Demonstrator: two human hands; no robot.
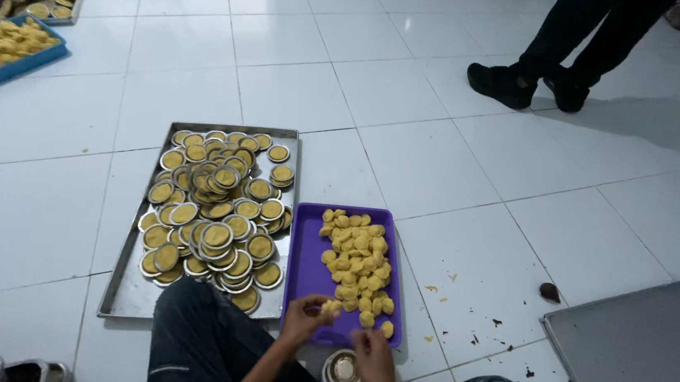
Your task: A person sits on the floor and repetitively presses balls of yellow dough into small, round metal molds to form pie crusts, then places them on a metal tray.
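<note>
The yellow pastries (357, 259) are small, roundish, pale-gold lumps heaped in a loose strip down the right half of a purple tray (305, 271), which sits on the floor right in front of the person's knees. One of them, the held pastry (332, 306), is at the tray's near end, pinched in the left hand (305, 316), so that grip is closed on it. The right hand (371, 356) hangs just past the tray's near edge, fingers curled loosely with nothing clearly in them; can't really tell if it's pinching anything. Right under it sits a small round tin mould (342, 371), pale inside.

Touching the purple tray's left side is a big metal tray (124, 295) piled with round tins of filled tarts (218, 208), brownish-gold tops with silver rims.

It's all on a white tiled floor (475, 171), with crumbs scattered to the right. Another bare metal tray (648, 362) pokes in at lower right, a blue tray (3, 69) of more yellow pieces is at far left, and somebody's dark trouser legs (576, 31) and shoes stand at the top.
</note>
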